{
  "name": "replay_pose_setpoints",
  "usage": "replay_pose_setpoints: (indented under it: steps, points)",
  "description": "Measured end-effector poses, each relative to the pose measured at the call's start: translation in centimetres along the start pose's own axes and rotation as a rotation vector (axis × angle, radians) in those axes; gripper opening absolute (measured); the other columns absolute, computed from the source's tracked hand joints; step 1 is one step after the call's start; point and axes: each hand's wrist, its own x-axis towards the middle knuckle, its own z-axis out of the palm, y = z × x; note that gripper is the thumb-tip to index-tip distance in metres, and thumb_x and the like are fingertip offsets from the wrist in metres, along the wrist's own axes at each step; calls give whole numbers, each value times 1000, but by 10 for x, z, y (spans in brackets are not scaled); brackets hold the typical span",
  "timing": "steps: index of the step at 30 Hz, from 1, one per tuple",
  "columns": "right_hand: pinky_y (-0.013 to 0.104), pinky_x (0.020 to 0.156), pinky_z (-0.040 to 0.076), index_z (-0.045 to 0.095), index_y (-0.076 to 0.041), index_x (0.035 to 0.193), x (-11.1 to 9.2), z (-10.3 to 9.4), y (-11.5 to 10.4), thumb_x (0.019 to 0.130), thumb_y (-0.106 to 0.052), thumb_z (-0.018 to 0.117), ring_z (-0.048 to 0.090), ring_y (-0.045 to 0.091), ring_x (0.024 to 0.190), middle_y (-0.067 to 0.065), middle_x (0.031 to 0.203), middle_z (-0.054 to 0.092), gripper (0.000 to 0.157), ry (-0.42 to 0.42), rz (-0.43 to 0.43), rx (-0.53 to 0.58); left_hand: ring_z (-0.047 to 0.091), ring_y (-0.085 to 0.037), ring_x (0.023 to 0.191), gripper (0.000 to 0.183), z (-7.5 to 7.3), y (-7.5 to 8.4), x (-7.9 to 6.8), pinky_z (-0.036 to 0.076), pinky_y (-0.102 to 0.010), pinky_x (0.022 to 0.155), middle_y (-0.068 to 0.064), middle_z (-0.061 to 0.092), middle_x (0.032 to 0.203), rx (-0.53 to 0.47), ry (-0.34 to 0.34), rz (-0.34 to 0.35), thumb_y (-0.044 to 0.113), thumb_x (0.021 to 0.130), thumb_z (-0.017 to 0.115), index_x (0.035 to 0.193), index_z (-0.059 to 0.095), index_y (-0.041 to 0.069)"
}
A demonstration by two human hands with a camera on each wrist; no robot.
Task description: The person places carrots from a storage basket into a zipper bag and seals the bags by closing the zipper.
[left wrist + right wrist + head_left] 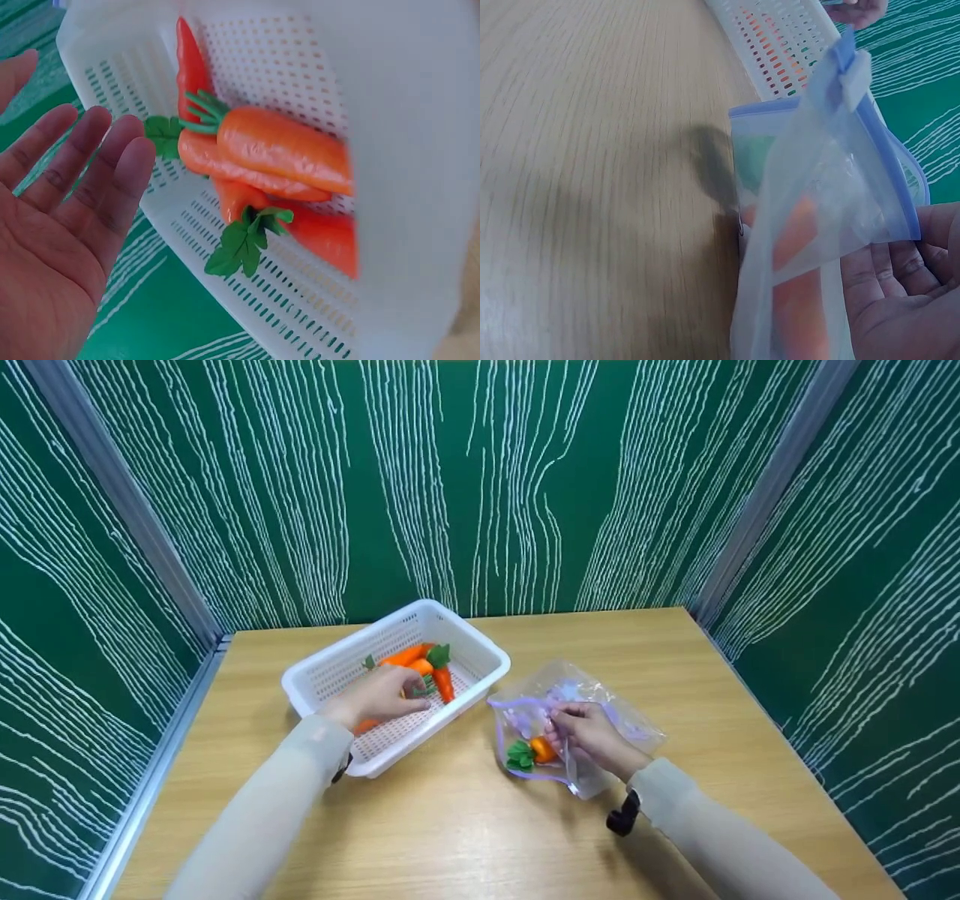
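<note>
My left hand (381,694) reaches over the white plastic basket (474,654), fingers relaxed and apart from the carrots. Inside the basket lie several orange carrots (281,146) with green tops, some crossing over each other. In the left wrist view, nothing is between the fingers and thumb of that hand. On the right, my right hand (594,735) pinches the edge of a clear zip bag (517,714) with a purple zip strip, holding its mouth apart. One carrot (543,750) lies in the bag, its green leaves toward the mouth. A white slider (855,81) sits on the strip.
Basket and bag share a wooden table (465,825), the basket at left and the bag close to its right. Green panels (487,510) with white wavy lines stand along the back and sides, joined by grey metal posts (772,480). Dark straps circle both wrists.
</note>
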Motion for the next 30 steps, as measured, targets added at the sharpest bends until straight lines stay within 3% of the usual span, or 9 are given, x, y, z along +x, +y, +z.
replay_pose_setpoints:
  steps: [4,9,15,21,30]
  points:
    - [25,69,63,64,14,121,-1,-1,1,112,-7,55,70,12,70,5,84,73,24,3,4,-29,65,-30,110,29,-5,-2,8,54,-49,106,-9,75,119,0,6,2,34,101,77,120,76,13]
    - [24,68,62,64,13,118,0,-2,2,112,-7,56,69,12,69,5,84,72,22,8,1,-34,64,-27,110,34,-10,-4,14,55,-48,107,-11,73,126,-88,25,-45,33,99,78,125,73,13]
    - [25,67,61,66,10,113,1,-1,2,111,-5,55,69,13,69,5,83,71,19,12,2,-17,64,-33,119,41,-10,-12,20,52,-55,115,-15,71,138,-149,54,-76,27,95,84,131,72,12]
    - [25,70,63,67,11,116,0,-2,2,112,-8,56,69,13,71,5,84,72,22,10,13,-32,62,-37,129,60,-4,-23,24,48,-58,121,-10,66,146,-162,56,-150,21,89,90,145,68,12]
    - [24,68,62,65,15,121,2,-2,2,111,-5,55,69,12,70,5,83,72,24,-1,5,-18,59,-33,131,65,4,-30,32,43,-58,124,-5,65,148,-167,65,-233,18,86,93,145,68,12]
